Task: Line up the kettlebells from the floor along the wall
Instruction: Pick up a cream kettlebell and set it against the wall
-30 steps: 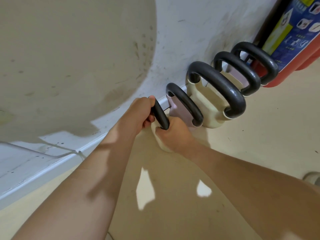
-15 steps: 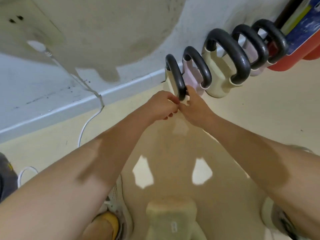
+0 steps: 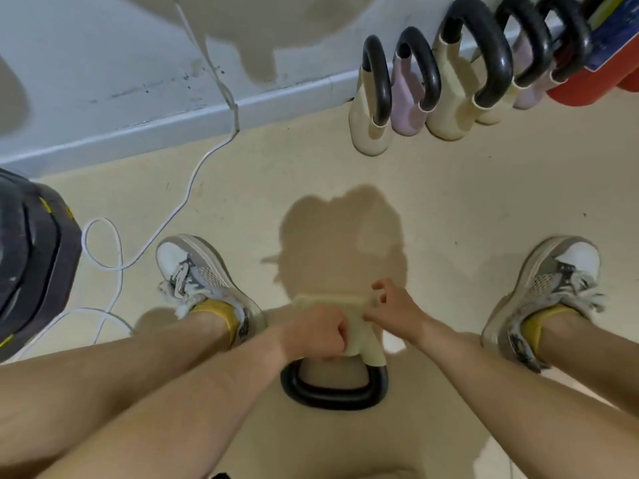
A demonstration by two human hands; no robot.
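A cream kettlebell [image 3: 359, 335] with a black handle [image 3: 332, 395] stands on the floor between my feet, handle towards me. My left hand [image 3: 316, 331] is a closed fist over the body, above the handle and not around it. My right hand [image 3: 394, 309] hovers at the body's far right corner with its fingers spread and curled. Against the wall at the upper right, several kettlebells stand in a row: a cream one [image 3: 368, 133] at the left end, then a pink one [image 3: 408, 110], then a bigger cream one [image 3: 449, 114].
A red container [image 3: 587, 88] ends the row at the far right. A white cable [image 3: 193, 181] runs down the wall and loops over the floor on the left. A dark bag-like object [image 3: 31, 250] sits at the left edge. My shoes [image 3: 204, 281] flank the kettlebell.
Both hands have left the cream kettlebell at the row's left end and drawn back to the one between my feet. The view has tipped down towards my shoes.
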